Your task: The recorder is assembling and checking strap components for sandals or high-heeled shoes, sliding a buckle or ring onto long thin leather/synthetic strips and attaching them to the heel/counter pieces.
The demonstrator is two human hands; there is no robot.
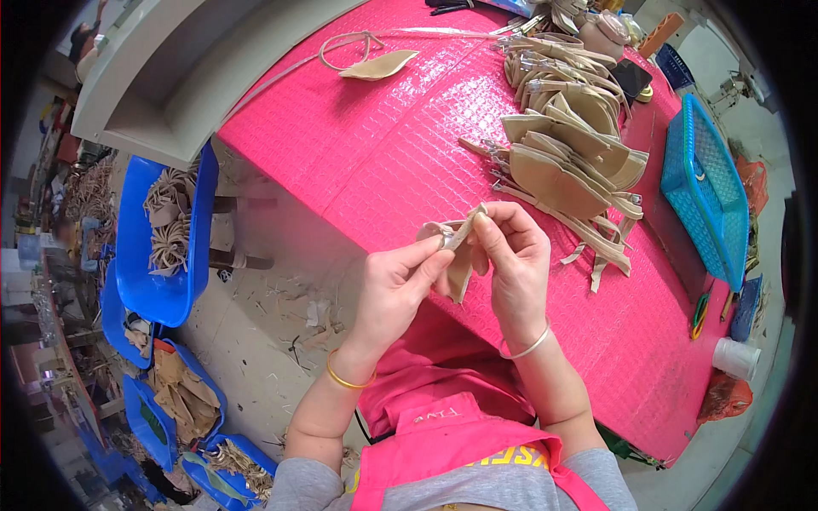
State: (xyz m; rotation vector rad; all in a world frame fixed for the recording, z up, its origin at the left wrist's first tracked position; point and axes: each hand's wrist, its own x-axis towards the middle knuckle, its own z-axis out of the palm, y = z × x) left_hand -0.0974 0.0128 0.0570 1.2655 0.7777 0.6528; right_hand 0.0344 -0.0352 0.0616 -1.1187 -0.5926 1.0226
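Observation:
Just above my lap, both hands hold a beige sandal upper piece point(460, 277) with a narrow strap. My left hand point(386, 288) is closed, its thumb and forefinger pinching the piece beside a small shiny metal buckle point(448, 242). At the other side, my right hand point(520, 260) pinches the raised strap end between thumb and fingers. Part of the piece hangs down between the hands, and the fingers hide some of it. Beyond my right hand lies a stack of similar beige pieces point(567, 175) with straps and buckles, on the pink-covered table point(409, 128).
One loose beige piece point(380, 65) with a long strap lies at the table's far side. A turquoise basket point(682, 183) and a white cup point(736, 358) stand at the right. Blue bins point(162, 294) with beige parts line the left, above a floor littered with scraps point(315, 315).

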